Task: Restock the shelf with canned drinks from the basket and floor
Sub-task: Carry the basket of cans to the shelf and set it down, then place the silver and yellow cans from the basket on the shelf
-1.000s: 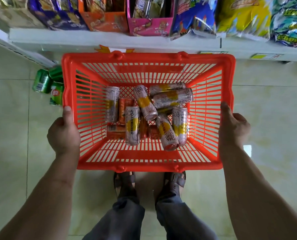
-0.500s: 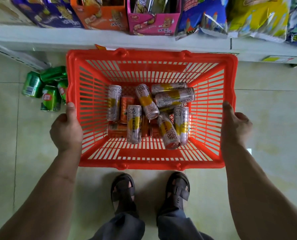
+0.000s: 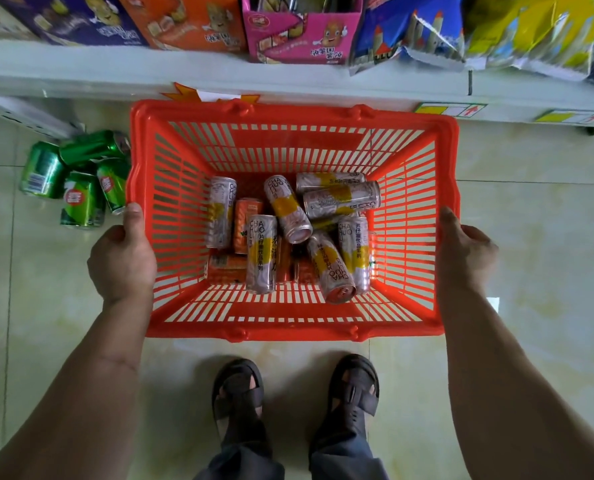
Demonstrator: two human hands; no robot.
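Two sandals (image 3: 295, 393) now show fully, since the basket (image 3: 293, 116) has moved away from the body toward the shelf (image 3: 219, 77). Left hand (image 3: 122, 261) and right hand (image 3: 465, 254) grip its side rims, thumbs on top. Slim silver-yellow cans (image 3: 290, 213) lie jumbled inside; green cans (image 3: 77, 178) sit on the floor (image 3: 531, 220) left of it.

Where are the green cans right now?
In the head view, the green cans lie on the floor tiles left of the orange basket, just beyond the left hand.
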